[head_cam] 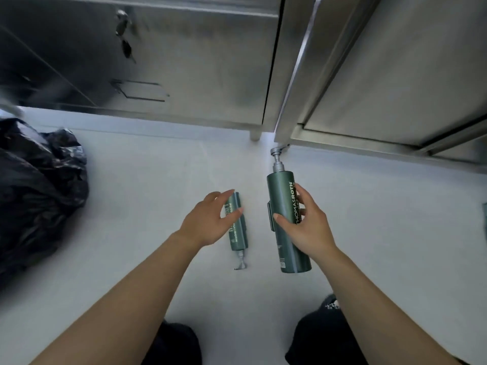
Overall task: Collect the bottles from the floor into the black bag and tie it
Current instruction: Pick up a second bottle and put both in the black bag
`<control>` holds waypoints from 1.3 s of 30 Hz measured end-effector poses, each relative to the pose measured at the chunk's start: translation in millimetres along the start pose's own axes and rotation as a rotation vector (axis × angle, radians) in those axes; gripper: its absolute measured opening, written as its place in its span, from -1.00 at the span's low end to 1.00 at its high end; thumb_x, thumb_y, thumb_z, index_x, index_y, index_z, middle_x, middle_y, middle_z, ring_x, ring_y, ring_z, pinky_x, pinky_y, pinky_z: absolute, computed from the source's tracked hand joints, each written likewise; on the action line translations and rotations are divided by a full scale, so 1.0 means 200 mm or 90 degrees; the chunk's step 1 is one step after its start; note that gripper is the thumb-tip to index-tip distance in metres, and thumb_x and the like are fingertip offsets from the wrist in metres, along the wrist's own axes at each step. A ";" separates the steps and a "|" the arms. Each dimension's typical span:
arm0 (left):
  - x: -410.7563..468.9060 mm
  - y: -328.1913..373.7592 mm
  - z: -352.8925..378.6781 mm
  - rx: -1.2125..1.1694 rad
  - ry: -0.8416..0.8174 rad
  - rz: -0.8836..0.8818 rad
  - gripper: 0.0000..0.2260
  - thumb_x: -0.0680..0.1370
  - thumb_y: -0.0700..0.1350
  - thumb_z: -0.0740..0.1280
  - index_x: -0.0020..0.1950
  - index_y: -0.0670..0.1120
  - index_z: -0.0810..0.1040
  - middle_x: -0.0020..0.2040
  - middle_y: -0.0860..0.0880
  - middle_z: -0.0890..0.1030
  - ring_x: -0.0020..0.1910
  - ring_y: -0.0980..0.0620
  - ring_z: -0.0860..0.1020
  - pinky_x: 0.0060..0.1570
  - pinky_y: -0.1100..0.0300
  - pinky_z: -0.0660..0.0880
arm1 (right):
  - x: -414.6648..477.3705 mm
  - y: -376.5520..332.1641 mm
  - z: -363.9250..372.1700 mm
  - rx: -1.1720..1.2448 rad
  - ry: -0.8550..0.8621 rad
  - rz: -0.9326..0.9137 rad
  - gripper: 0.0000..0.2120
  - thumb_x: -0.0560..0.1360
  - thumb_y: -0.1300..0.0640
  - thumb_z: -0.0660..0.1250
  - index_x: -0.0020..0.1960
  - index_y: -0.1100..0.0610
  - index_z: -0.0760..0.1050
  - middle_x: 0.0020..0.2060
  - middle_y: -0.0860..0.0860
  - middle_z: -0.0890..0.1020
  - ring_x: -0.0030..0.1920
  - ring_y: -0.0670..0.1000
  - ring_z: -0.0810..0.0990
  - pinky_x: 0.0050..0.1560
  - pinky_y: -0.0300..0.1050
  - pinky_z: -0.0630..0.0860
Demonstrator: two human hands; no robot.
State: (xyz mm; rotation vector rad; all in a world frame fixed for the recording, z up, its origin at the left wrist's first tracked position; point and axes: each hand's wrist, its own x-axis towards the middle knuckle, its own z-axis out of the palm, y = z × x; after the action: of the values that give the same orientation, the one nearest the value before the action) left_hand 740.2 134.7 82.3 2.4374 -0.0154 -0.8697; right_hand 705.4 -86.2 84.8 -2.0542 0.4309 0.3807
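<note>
Two green pump bottles are in view over a pale floor. My right hand [303, 225] grips the larger green bottle [283, 196] round its middle, its grey pump pointing away from me toward the cabinets. The smaller green bottle [238, 233] lies on the floor with its pump toward me. My left hand [208, 221] hovers over the smaller bottle's far end with fingers spread and relaxed; whether it touches the bottle I cannot tell. The crumpled black bag [39, 191] sits on the floor at the far left, apart from both hands.
Stainless steel cabinets [184, 61] run along the far side, with a cabinet foot [255, 134] near the large bottle's pump. My dark-clothed knees [316, 338] are at the bottom edge. Pale floor [147, 180] stretches between the bag and the bottles.
</note>
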 end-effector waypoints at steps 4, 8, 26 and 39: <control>0.32 -0.32 0.43 -0.032 0.070 0.007 -0.47 0.53 0.23 0.16 0.47 0.14 0.19 0.49 0.00 0.23 0.42 -0.03 0.30 0.32 -0.01 0.34 | 0.25 0.36 0.31 0.000 0.024 -0.005 -0.31 0.33 -0.02 0.45 0.34 -0.30 0.19 -0.07 -0.47 0.38 -0.10 -0.48 0.45 -0.17 -0.46 0.33; 0.55 -0.51 0.75 -0.099 0.165 -0.037 -0.47 0.52 0.18 0.22 0.46 0.13 0.19 0.51 -0.03 0.17 0.45 -0.05 0.25 0.28 0.03 0.33 | 0.42 0.65 0.49 0.000 0.045 0.005 -0.32 0.32 -0.04 0.45 0.34 -0.30 0.20 -0.07 -0.43 0.39 -0.03 -0.25 0.50 -0.05 -0.28 0.39; 0.69 -0.64 0.91 -0.217 0.142 -0.014 -0.25 0.51 -0.01 0.32 0.45 0.35 -0.15 0.31 -0.10 0.36 0.03 0.06 0.37 0.03 0.18 0.34 | 0.59 0.85 0.59 -0.004 0.045 -0.028 -0.29 0.30 -0.03 0.45 0.36 -0.24 0.23 -0.01 -0.32 0.43 -0.06 -0.31 0.47 -0.15 -0.43 0.32; 0.00 -0.24 0.04 -0.386 0.267 0.000 -0.23 0.47 -0.07 0.38 0.47 0.30 -0.04 0.15 0.24 0.41 -0.01 0.18 0.53 -0.10 0.31 0.45 | 0.07 -0.11 0.24 0.041 -0.041 -0.142 -0.30 0.32 -0.07 0.44 0.36 -0.30 0.19 0.07 -0.52 0.35 0.01 -0.51 0.39 -0.02 -0.44 0.35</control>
State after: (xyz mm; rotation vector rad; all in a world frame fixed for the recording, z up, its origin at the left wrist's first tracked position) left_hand 728.3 171.8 53.5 1.9870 0.3513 -0.2810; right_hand 723.6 -35.7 71.3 -1.9958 0.1707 0.2924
